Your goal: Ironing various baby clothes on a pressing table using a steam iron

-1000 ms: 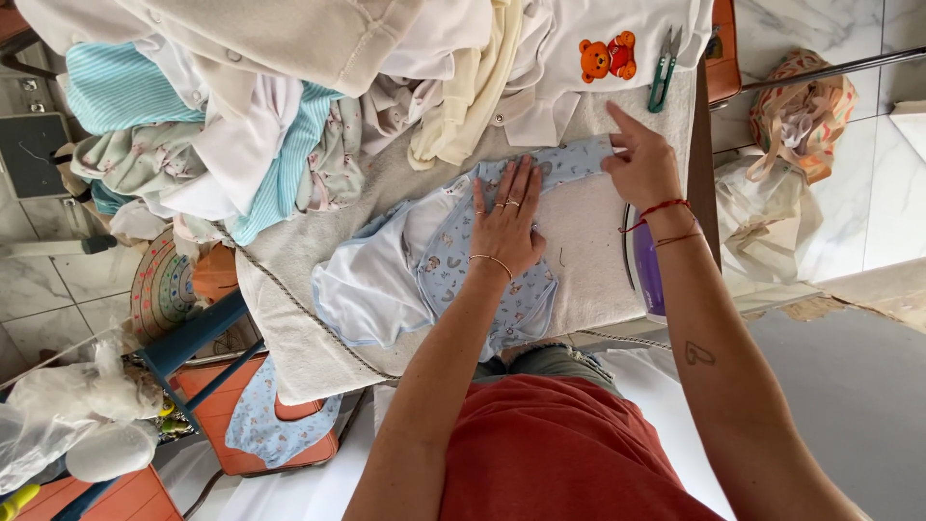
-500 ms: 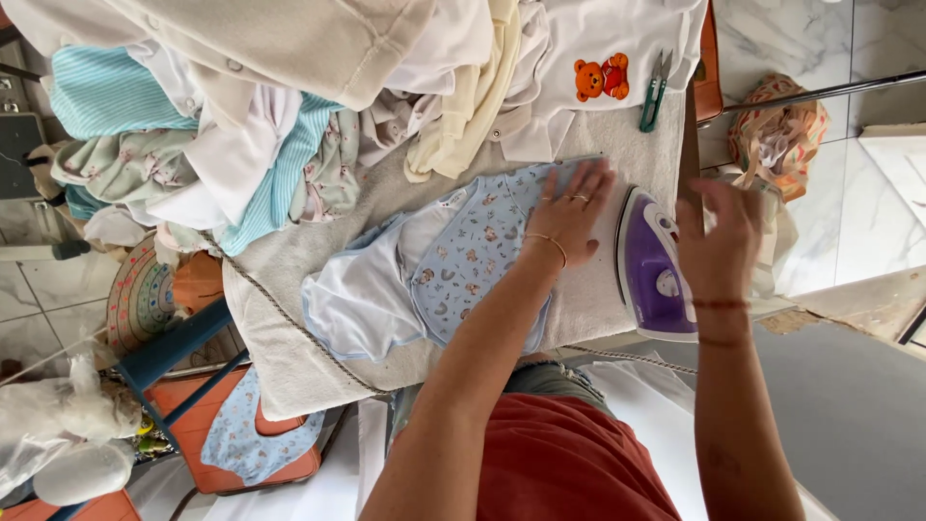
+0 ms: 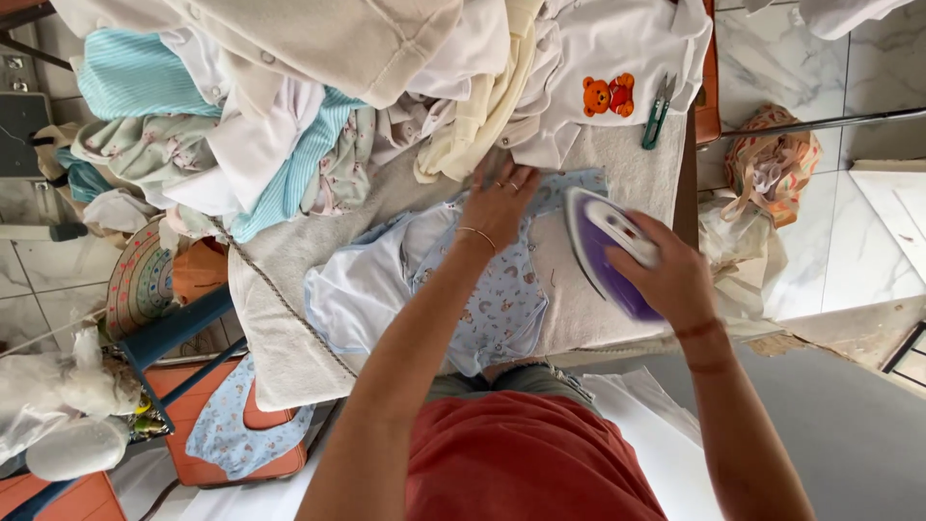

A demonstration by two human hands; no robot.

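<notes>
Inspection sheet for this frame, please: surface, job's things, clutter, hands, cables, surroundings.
Surface: towel-covered ironing board.
Job's things: pale blue printed baby garment lying flat; purple iron.
Clutter: heap of baby clothes, white top with bear patch, green-handled scissors.
Hands: left hand presses the garment; right hand grips the iron, blurred.
Cables: nothing seen.
Surroundings: marble tile floor, orange stool, cloth bundle.

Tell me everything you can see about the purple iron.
The iron is purple with a white top and looks like plastic; motion blurs it. Its pointed nose aims toward the pile of clothes, and it sits tilted over the grey towel-like cover at the edge of the pale blue baby garment. The right hand grips its handle from above. The left hand presses the garment beside it, apart from the iron.
</notes>
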